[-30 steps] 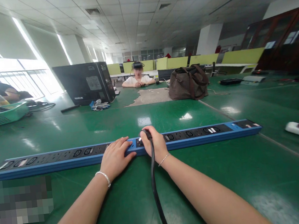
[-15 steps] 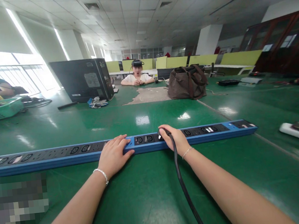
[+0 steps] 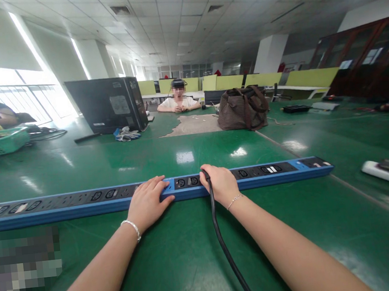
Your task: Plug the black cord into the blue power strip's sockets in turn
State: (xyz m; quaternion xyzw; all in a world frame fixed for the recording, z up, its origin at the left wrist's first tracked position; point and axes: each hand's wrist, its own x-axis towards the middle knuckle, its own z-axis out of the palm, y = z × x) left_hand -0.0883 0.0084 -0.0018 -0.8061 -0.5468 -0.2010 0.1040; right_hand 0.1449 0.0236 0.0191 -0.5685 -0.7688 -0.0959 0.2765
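A long blue power strip (image 3: 185,193) with black socket panels lies across the green table. My left hand (image 3: 149,197) grips it left of the middle, with fingers over the top and the thumb along the front side. To the right, my right hand (image 3: 221,183) is closed around a black plug (image 3: 205,176) at the strip's sockets. From the plug a thick black cord (image 3: 221,237) hangs down toward me. My fingers cover the plug's front end, so I cannot tell whether it sits in a socket.
Beyond the strip stand a black computer tower (image 3: 106,103), gloves (image 3: 126,134) and a brown bag (image 3: 242,108). A green basket (image 3: 1,143) is at far left. A white bar-shaped object (image 3: 388,175) lies at right. Another person (image 3: 179,101) sits across the table.
My right hand has shifted slightly left along the strip with the plug, and its cord has swung left. The plug's pins, partly visible before, are now hidden. My left hand has stayed put.
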